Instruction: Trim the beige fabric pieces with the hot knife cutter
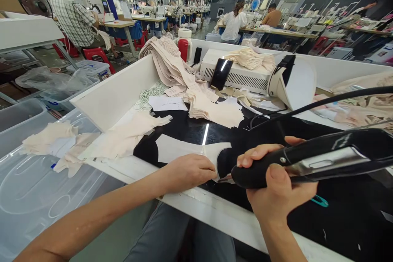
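Piece (178, 149): white, with curved edges, lying flat on the black surface (181, 126) in front of me; I cannot tell if it is cloth or paper.
Left hand (190, 172): I have it on the near edge of the piece, fingers bent and close together; the tips are partly hidden, so I cannot tell if they pinch the edge or only press on it.
Right hand (276, 184): I have it wrapped around the black tool (325, 157), with the thumb on the near side and fingers over the other side.
Tool end: round and dark, it points toward my left fingers and is just beside them.
Cable (362, 93): black, it passes in an arc behind the tool; I cannot see where it is joined.
Pale cloth stack (215, 108): it lies beyond the piece, with many layers.
Cloth pile (129, 133): at the left, it lies over the table edge area.
Phone (221, 74): it leans against the white box (245, 84), behind the stack.
Red bottle (183, 49): it stands near the far wall of the table.
Teal thing (319, 201): small, it lies to the right of my right wrist.
Person in checked shirt (72, 20): seated at the far left.
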Available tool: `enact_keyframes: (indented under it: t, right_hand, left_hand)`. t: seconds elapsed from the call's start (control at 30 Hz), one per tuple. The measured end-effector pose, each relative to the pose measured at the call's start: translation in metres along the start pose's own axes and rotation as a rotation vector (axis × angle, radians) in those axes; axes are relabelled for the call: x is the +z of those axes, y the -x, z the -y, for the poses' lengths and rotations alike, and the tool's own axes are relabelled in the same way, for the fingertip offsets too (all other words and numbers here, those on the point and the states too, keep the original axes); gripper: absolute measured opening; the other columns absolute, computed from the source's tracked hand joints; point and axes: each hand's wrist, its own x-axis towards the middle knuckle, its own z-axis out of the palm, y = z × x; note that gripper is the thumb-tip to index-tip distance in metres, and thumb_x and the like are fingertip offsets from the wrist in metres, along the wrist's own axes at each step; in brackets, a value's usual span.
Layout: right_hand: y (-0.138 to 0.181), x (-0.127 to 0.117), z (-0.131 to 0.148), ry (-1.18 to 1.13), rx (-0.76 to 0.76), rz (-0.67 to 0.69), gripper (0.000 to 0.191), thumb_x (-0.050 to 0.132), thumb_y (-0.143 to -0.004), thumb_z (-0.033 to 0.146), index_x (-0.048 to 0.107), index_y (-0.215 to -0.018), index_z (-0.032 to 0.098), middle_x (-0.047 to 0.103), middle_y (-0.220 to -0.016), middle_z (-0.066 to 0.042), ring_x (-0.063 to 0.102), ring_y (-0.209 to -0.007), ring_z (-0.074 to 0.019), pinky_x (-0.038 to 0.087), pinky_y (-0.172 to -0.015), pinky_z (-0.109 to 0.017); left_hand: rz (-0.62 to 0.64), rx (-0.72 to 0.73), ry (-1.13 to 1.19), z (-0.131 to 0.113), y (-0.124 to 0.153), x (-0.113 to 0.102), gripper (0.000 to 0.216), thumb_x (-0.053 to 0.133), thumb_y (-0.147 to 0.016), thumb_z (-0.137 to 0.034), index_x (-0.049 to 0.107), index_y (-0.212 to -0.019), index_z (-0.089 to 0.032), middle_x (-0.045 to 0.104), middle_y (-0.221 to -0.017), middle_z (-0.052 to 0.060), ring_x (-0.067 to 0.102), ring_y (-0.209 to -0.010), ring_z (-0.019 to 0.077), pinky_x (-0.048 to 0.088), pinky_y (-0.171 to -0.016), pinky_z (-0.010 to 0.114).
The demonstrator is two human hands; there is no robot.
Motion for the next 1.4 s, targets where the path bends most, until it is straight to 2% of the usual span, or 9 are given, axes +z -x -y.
enact_keyframes:
  t: [0.23, 0.6, 0.9, 1.4]
  right_hand:
    - [-0.0009, 0.0005, 0.0017, 0.001, 0.012, -0.007, 0.048, 0.094, -0.08, 0.036, 0.066, -0.117, 0.025, 0.073, -0.075, 0.007, 0.063, -0.051, -0.0167, 0.058, -0.049, -0.032]
    - [-0.0022, 0.0027, 0.004, 0.007, 0.009, -0.017, 0.05, 0.096, -0.078, 0.038, 0.065, -0.116, 0.025, 0.073, -0.073, 0.007, 0.062, -0.05, -0.0166, 0.057, -0.047, -0.032]
    - [-0.0012, 0.0038, 0.0032, 0.032, 0.011, -0.033, 0.05, 0.094, -0.078, 0.04, 0.064, -0.115, 0.025, 0.071, -0.073, 0.007, 0.062, -0.049, -0.017, 0.056, -0.046, -0.033]
    - [-0.0077, 0.0058, 0.0056, 0.041, -0.011, -0.057, 0.045, 0.089, -0.077, 0.033, 0.065, -0.115, 0.026, 0.072, -0.072, 0.008, 0.061, -0.048, -0.0169, 0.056, -0.046, -0.032]
  left_hand:
    - [-0.037, 0.051, -0.012, 0.0024, 0.0055, -0.0038, 0.021, 0.059, -0.116, -0.024, 0.078, -0.119, -0.014, 0.08, -0.119, 0.012, 0.076, -0.113, 0.0225, 0.061, -0.106, 0.034]
    - [-0.008, 0.048, -0.061, 0.0003, 0.0055, -0.004, 0.023, 0.055, -0.117, -0.023, 0.077, -0.117, -0.016, 0.08, -0.117, 0.011, 0.076, -0.113, 0.0212, 0.06, -0.11, 0.034]
    - [-0.04, 0.048, -0.046, -0.0008, 0.0061, -0.0028, 0.021, 0.057, -0.116, -0.021, 0.077, -0.117, -0.014, 0.08, -0.117, 0.011, 0.076, -0.112, 0.0216, 0.061, -0.109, 0.034]
    - [-0.061, 0.039, -0.019, -0.001, 0.0069, -0.0017, 0.02, 0.059, -0.115, -0.021, 0.078, -0.117, -0.014, 0.08, -0.114, 0.011, 0.076, -0.113, 0.0219, 0.06, -0.11, 0.034]
